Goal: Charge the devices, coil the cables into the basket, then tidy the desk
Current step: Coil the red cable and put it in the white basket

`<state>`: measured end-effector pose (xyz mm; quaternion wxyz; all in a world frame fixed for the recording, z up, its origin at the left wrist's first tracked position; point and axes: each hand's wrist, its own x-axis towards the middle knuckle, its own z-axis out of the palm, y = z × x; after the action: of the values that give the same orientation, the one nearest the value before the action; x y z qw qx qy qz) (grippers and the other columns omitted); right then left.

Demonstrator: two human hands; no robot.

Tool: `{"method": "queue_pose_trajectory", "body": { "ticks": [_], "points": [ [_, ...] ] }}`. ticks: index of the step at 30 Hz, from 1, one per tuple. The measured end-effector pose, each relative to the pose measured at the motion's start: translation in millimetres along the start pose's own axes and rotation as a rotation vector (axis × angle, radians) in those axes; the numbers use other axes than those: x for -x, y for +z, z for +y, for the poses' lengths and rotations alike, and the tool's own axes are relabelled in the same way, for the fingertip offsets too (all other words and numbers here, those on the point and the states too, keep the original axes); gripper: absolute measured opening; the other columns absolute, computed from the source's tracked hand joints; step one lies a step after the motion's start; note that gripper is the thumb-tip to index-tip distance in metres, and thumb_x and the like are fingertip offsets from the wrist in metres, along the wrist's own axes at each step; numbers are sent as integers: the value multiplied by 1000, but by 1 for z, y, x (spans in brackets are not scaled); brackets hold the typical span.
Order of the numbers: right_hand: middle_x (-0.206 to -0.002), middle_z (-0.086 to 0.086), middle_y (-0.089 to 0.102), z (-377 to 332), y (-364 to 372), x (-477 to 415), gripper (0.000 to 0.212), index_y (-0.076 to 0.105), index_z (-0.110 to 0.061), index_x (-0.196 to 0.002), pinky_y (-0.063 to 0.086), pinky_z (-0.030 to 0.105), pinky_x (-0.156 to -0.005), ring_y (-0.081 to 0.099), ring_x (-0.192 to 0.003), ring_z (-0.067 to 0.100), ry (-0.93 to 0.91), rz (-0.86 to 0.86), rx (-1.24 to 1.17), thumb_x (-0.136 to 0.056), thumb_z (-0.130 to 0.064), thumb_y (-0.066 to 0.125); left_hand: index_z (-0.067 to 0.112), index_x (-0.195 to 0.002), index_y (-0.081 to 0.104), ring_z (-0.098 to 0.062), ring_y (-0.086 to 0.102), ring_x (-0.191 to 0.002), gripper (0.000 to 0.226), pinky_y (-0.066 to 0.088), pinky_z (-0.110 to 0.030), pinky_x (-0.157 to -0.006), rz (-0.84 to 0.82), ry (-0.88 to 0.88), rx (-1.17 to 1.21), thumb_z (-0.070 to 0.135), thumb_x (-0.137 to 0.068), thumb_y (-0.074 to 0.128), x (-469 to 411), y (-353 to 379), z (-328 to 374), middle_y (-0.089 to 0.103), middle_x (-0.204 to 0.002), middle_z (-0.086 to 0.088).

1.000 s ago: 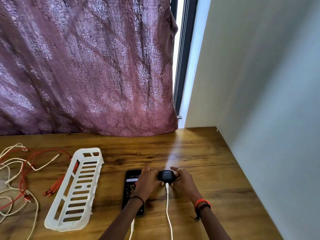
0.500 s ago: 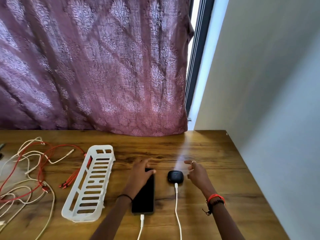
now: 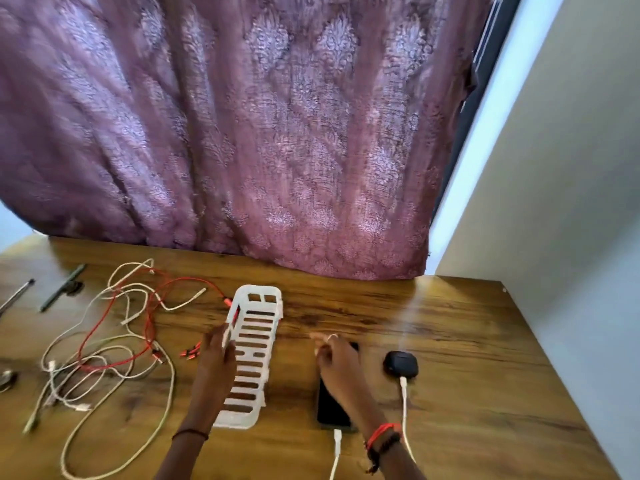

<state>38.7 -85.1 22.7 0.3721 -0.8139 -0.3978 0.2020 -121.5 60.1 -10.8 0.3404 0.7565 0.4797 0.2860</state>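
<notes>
Head view: phone (image 3: 330, 408) and earbud case (image 3: 400, 364) both plugged in, right of basket (image 3: 256, 355) on desk (image 3: 478, 393). Cables (image 3: 114, 341) lie tangled left of it. They look light, floppy and springy, so take each near a plug and loop. Left hand (image 3: 214, 365) at basket's left rim, grasp unclear through blur. Right hand (image 3: 337, 362) hovers over phone, fingers relaxed, empty.

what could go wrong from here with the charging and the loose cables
1. The right hand hovers over the phone, wrist between the two plugged leads; drawing back could snag one and unplug it.
2. The red and white cables are tangled; pulling one may drag the whole heap or tighten knots.
</notes>
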Motion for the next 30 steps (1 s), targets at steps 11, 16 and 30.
{"method": "queue_pose_trajectory", "body": {
  "ticks": [11, 16, 30],
  "points": [
    [-119, 8, 58, -47, 111, 27, 25, 48, -10, -118, 55, 31, -84, 60, -101, 17, 287, 72, -95, -95, -19, 48, 12, -140, 38, -26, 56, -116, 44, 42, -25, -91, -295, -148, 97, 2, -97, 32, 22, -25, -30, 57, -128, -11],
    [-112, 3, 56, -57, 113, 26, 28, 46, -14, -121, 47, 6, -55, 57, -86, 5, 229, 162, -171, -94, -7, 44, 17, -133, 43, -7, 54, -97, 45, 39, 3, -64, -390, -129, 197, -4, -95, 31, 23, -32, -13, 56, -111, 6],
    [-84, -5, 57, -45, 99, 1, 12, 46, -16, -104, 44, 11, -48, 61, -73, 7, 298, 328, -209, -94, -8, 46, 17, -139, 36, 3, 49, -86, 46, 37, 3, -57, -527, -55, 232, -1, -97, 28, 0, -10, 4, 53, -129, -2]
  ]
}}
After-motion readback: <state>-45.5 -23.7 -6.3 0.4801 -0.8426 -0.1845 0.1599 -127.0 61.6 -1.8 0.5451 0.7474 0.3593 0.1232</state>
